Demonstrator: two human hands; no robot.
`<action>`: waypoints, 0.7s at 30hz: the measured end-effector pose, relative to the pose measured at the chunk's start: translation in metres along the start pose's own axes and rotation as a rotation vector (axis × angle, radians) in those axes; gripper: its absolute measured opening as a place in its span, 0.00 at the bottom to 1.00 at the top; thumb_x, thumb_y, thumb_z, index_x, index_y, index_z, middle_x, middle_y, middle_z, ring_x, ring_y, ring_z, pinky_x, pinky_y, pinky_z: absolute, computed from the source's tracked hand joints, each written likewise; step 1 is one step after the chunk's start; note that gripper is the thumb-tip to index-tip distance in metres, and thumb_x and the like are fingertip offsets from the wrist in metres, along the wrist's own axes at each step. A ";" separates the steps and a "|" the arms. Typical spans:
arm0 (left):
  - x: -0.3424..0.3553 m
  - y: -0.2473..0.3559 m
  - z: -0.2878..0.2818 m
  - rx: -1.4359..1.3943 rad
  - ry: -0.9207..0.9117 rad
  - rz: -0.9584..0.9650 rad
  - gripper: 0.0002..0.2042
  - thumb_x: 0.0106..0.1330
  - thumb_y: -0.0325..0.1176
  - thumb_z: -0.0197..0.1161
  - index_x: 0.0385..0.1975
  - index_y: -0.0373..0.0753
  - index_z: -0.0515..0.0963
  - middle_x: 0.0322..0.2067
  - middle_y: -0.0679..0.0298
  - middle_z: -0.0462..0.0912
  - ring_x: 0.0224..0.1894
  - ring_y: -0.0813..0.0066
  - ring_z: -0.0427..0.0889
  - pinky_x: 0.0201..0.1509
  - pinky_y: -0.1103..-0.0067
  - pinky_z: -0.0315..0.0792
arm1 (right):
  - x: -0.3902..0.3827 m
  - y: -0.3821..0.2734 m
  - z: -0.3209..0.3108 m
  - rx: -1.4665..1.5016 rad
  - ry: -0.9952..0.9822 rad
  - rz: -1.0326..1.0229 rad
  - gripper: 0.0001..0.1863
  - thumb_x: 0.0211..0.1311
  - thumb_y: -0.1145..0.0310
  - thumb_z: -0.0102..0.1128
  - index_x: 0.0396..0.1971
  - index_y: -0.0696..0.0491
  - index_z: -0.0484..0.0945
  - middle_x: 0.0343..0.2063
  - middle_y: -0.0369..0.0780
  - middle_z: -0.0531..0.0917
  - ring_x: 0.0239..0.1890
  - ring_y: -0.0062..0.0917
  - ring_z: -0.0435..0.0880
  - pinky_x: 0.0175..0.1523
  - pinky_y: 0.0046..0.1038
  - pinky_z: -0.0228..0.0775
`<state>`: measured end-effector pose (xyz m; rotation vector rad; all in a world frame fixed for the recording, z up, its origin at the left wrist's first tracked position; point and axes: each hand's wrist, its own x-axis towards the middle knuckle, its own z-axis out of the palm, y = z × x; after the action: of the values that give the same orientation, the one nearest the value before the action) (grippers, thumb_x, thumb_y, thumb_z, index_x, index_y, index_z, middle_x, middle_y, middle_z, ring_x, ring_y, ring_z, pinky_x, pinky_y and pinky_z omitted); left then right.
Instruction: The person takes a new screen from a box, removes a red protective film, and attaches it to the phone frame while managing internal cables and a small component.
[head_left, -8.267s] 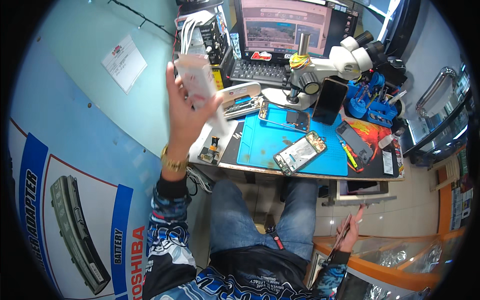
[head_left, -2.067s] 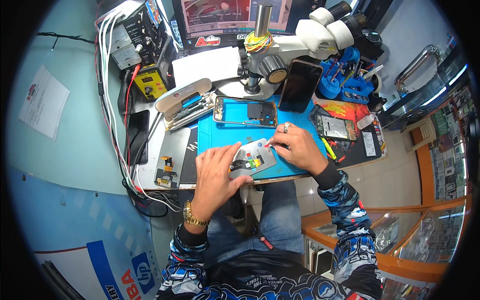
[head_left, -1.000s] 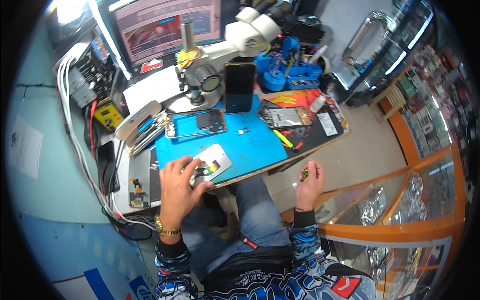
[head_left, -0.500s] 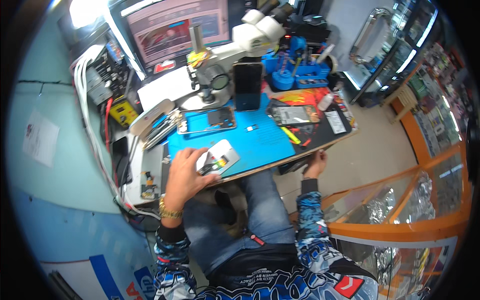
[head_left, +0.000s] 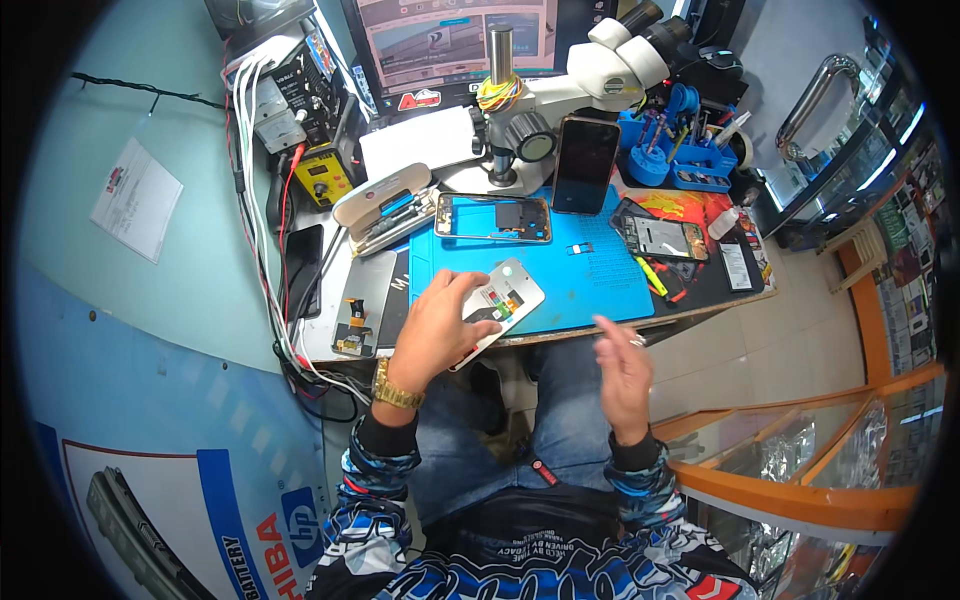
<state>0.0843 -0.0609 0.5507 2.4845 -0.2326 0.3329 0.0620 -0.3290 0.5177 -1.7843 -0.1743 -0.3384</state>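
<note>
My left hand (head_left: 440, 330), with a gold watch (head_left: 397, 385) on its wrist, grips a pale phone display panel (head_left: 520, 290) between thumb and fingers. The panel is tilted over the front edge of the blue work mat (head_left: 600, 300), and its back shows a flex cable and coloured stickers. My right hand (head_left: 625, 385) hovers in front of the table edge with its fingers stretched out, slightly blurred, and nothing shows in it. Behind the panel a phone frame (head_left: 480, 218) lies on the mat, with a small part (head_left: 580, 248) to its right.
A dark phone (head_left: 586, 165) leans upright before a microscope (head_left: 620, 70). Left of the mat are an open tool case (head_left: 385, 215) and another display panel (head_left: 352, 335). An opened phone (head_left: 665, 238), a yellow tool (head_left: 652, 278) and a blue organizer (head_left: 700, 160) lie right.
My right hand has left the table's right front edge and come left, its fingers now stretched out. The left hand still holds the display panel. The whole view has shifted.
</note>
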 end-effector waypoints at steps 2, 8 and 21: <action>0.001 -0.008 -0.003 -0.101 -0.113 -0.079 0.23 0.56 0.30 0.75 0.54 0.38 0.81 0.39 0.58 0.84 0.34 0.68 0.82 0.40 0.71 0.77 | 0.011 -0.012 0.017 -0.191 -0.170 -0.180 0.11 0.70 0.75 0.59 0.49 0.56 0.84 0.28 0.40 0.77 0.31 0.26 0.77 0.37 0.28 0.70; -0.003 0.001 -0.002 -0.511 0.044 -0.406 0.17 0.65 0.24 0.68 0.53 0.32 0.80 0.39 0.60 0.85 0.33 0.81 0.82 0.33 0.82 0.78 | 0.045 -0.021 0.038 -0.289 -0.421 -0.390 0.13 0.60 0.77 0.65 0.44 0.55 0.86 0.32 0.44 0.82 0.35 0.40 0.82 0.40 0.37 0.74; -0.071 0.052 0.072 -0.870 0.609 -0.499 0.27 0.65 0.16 0.61 0.65 0.33 0.67 0.53 0.56 0.72 0.52 0.71 0.80 0.53 0.76 0.80 | 0.059 -0.018 0.052 -0.390 -0.508 -0.433 0.08 0.56 0.78 0.66 0.37 0.56 0.86 0.32 0.43 0.83 0.35 0.39 0.83 0.39 0.37 0.75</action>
<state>0.0171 -0.1390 0.5021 1.4292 0.4114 0.5939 0.1197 -0.2780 0.5419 -2.1885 -0.9162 -0.2256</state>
